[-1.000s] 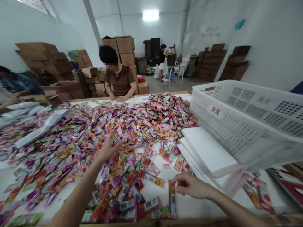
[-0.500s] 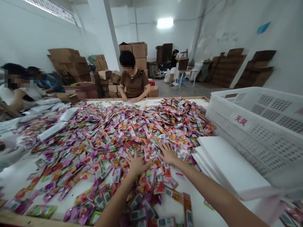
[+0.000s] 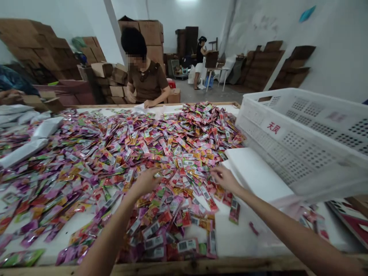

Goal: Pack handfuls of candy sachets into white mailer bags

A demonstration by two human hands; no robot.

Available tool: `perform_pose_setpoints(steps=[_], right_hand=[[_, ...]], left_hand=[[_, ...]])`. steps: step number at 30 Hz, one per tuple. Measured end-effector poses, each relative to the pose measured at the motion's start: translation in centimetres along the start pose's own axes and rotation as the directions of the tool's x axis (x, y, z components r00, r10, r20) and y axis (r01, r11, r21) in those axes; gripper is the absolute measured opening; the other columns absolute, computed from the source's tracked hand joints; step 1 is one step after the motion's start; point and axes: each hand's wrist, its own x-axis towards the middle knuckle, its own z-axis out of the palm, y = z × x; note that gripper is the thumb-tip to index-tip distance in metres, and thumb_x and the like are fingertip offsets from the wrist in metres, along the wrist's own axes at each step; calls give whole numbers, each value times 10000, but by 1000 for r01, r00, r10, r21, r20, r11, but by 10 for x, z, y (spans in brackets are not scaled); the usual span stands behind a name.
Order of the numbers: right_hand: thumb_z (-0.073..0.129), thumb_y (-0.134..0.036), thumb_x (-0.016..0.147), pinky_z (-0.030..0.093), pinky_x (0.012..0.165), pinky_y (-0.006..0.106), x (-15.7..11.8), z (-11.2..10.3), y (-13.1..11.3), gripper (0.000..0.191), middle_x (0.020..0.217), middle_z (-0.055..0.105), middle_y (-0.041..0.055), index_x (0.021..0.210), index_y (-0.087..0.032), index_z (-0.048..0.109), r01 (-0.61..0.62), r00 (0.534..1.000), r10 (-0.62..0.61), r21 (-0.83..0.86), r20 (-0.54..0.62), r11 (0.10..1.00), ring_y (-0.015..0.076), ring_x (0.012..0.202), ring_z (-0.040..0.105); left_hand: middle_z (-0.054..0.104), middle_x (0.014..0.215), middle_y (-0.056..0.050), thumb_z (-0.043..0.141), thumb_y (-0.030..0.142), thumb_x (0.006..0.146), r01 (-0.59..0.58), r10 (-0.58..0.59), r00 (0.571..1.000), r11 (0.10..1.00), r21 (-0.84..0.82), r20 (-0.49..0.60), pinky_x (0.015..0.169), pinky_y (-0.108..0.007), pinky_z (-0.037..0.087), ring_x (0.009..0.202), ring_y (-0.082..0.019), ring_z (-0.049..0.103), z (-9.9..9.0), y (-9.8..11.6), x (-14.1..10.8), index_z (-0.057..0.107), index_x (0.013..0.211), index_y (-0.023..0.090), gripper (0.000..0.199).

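A wide heap of small, colourful flat packets (image 3: 172, 142), many printed with barcodes, covers much of the white tabletop. My left hand (image 3: 146, 181) is over the near middle of the heap, its fingers pointing right and touching or just above the packets. Across from it, at the heap's right edge, my right hand (image 3: 226, 178) has its fingers slightly bent and apart, close to the packets and beside a stack of white sheets or bags (image 3: 255, 172). I see no packet held in either hand. Loose packets lie between the two hands and nearer to me.
A white perforated plastic crate (image 3: 287, 145) stands at the right. White wrapped bundles (image 3: 25, 151) lie on the left. A co-worker (image 3: 146, 80) handles white material at the far edge. A wooden rim (image 3: 230, 264) borders the table; cardboard boxes (image 3: 149, 38) are stacked behind.
My hands have moved apart, left hand leftward and right hand rightward, and their fingers are less spread. The packets between them lie differently. The view has turned right and down.
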Motion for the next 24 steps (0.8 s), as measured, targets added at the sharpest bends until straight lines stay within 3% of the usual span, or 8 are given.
perform_pose_setpoints(steps=[3, 7, 10, 12, 15, 18, 21, 24], right_hand=[[440, -213, 846, 447, 806, 276, 30, -1, -23, 256, 985, 674, 80, 983, -152, 647, -27, 999, 29, -112, 14, 993, 178, 882, 612], [564, -139, 743, 438, 755, 284, 48, 27, -50, 195, 975, 657, 144, 918, -114, 646, 18, 962, 68, -308, 265, 951, 235, 907, 605], [554, -123, 735, 425, 696, 263, 34, 39, -47, 148, 911, 658, 132, 856, -126, 639, 40, 946, 57, -287, 320, 957, 224, 856, 605], [538, -124, 737, 414, 681, 235, 24, 32, -38, 144, 869, 657, 83, 851, -151, 621, 68, 933, 21, -232, 359, 970, 187, 818, 597], [436, -129, 789, 410, 660, 225, 32, 10, -29, 179, 823, 644, 47, 898, -156, 576, -3, 958, 46, -151, 282, 989, 153, 743, 576], [376, -158, 833, 423, 718, 257, 66, 1, -31, 245, 912, 632, 81, 1024, -133, 527, -60, 986, 93, -229, 137, 972, 177, 830, 572], [474, -219, 813, 432, 775, 286, 96, 17, -39, 260, 1061, 594, 122, 1048, -136, 547, -7, 984, 66, -329, 166, 944, 217, 956, 559], [493, -147, 779, 447, 743, 308, 99, 39, -42, 220, 1067, 593, 164, 962, -116, 611, 4, 967, 88, -363, 238, 932, 249, 926, 585]], left_hand=[[659, 1105, -74, 321, 358, 891, -19, 19, 1000, 999, -36, -7, 868, -285, 443, 1007, -201, 608, 2, 22, 16, 613, 1105, 208, 392], [673, 992, -151, 468, 367, 838, 53, -61, 995, 993, 101, 74, 779, -308, 472, 954, -262, 627, 36, 55, 32, 615, 1013, 128, 332], [657, 1023, -165, 546, 242, 776, 42, -60, 990, 990, 136, 130, 757, -326, 477, 959, -281, 625, 49, 53, 26, 580, 1055, 133, 302], [660, 1023, -149, 506, 190, 785, 32, -53, 988, 989, 144, 147, 761, -323, 472, 948, -270, 630, 42, 40, 19, 562, 1069, 153, 292], [666, 1002, -152, 395, 152, 823, 91, -107, 989, 985, 144, 106, 766, -331, 465, 940, -266, 634, 21, 26, 22, 515, 1123, 147, 324], [642, 1077, -155, 327, 262, 878, 219, -218, 974, 976, -1, -62, 801, -315, 459, 1006, -250, 611, 14, 39, 48, 441, 1208, 139, 370], [617, 1110, -179, 383, 479, 850, 289, -294, 948, 956, -58, -120, 813, -322, 466, 1038, -272, 592, 34, 69, 77, 457, 1182, 109, 502], [606, 1114, -178, 527, 379, 794, 239, -237, 971, 969, 58, -30, 795, -330, 475, 997, -276, 608, 62, 89, 86, 469, 1172, 112, 467]])
